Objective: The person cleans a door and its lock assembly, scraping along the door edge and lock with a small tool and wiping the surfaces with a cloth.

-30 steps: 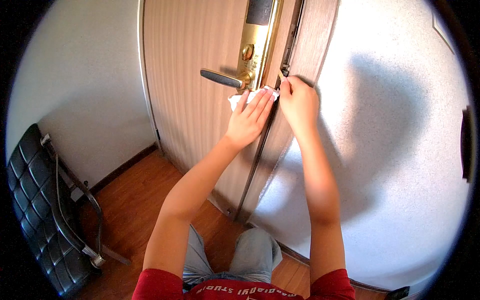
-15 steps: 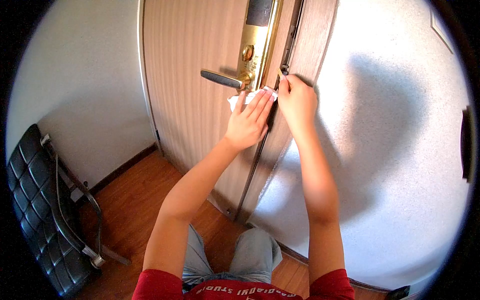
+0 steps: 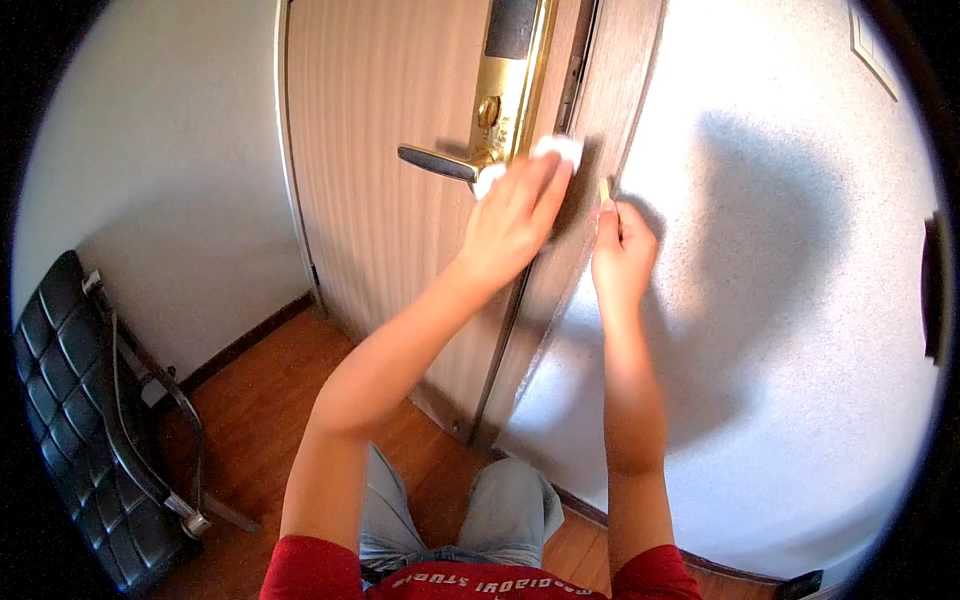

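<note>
The right hand (image 3: 624,255), fingers pinching a thin yellowish stick (image 3: 604,190), now stands off the door edge (image 3: 566,50) — leaving room for the left hand (image 3: 508,225), fingers gripping white cloth (image 3: 558,150).

- White cloth (image 3: 560,150): soft and crumpled, mostly hidden under my left hand (image 3: 508,222). One patch shows past my fingertips beside the door's edge, another near the lever's base; both are blurred, so I can't make out the weave or folds.
- Slim yellow stick (image 3: 604,188): pinched between thumb and finger of my right hand (image 3: 625,257), its tip pointing up, nearly upright, in front of the door frame and apart from the cloth. My grip hides its lower part.
- Gold lock plate (image 3: 492,78): upright on the door, shiny, with a dark panel on top.
- Lever handle (image 3: 437,162): dark-faced, gold-edged, pointing left, nearly level.
</note>
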